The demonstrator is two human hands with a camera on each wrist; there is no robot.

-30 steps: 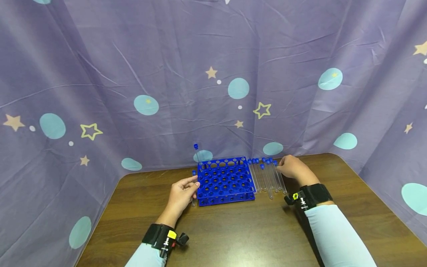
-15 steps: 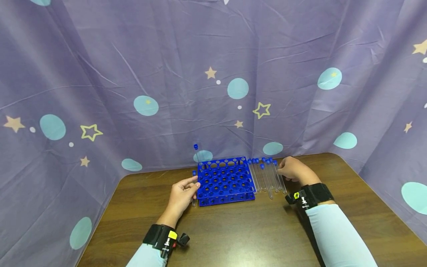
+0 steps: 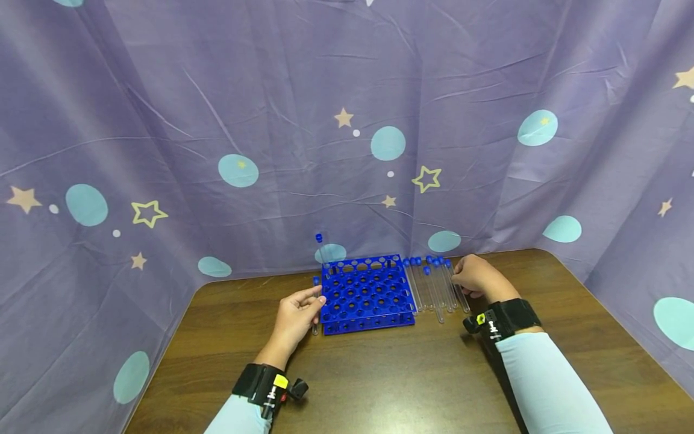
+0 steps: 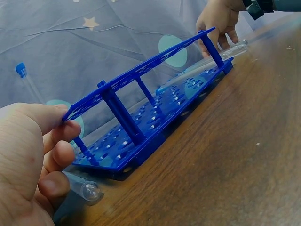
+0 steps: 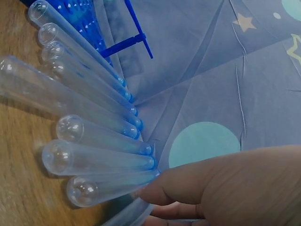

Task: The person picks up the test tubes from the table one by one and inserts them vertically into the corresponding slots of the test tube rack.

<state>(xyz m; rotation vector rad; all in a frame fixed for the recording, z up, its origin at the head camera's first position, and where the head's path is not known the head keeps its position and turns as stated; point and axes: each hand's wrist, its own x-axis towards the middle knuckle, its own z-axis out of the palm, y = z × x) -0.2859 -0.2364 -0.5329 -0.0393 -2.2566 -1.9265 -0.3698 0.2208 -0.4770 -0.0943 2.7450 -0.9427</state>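
A blue test tube rack point(image 3: 368, 295) stands on the table; in the left wrist view its top plate tilts across the picture. My left hand point(image 3: 295, 313) pinches the rack's left edge between thumb and fingers. Below those fingers lies a clear test tube point(image 4: 87, 188) beside the rack. Another blue-capped tube point(image 3: 319, 244) stands upright at the rack's back left corner. To the right, several capped tubes point(image 3: 434, 289) lie in a row. At the row's right end, my right hand point(image 3: 477, 274) pinches a test tube point(image 5: 129, 214), its capped end hidden by the fingers.
The brown wooden table point(image 3: 379, 380) runs toward me in front of the rack. A purple curtain point(image 3: 303, 150) with stars and dots hangs close behind the table's back edge.
The tube at my right fingers has swung slightly right, its rounded end now farther from the row. My left hand and the rack have stayed in place.
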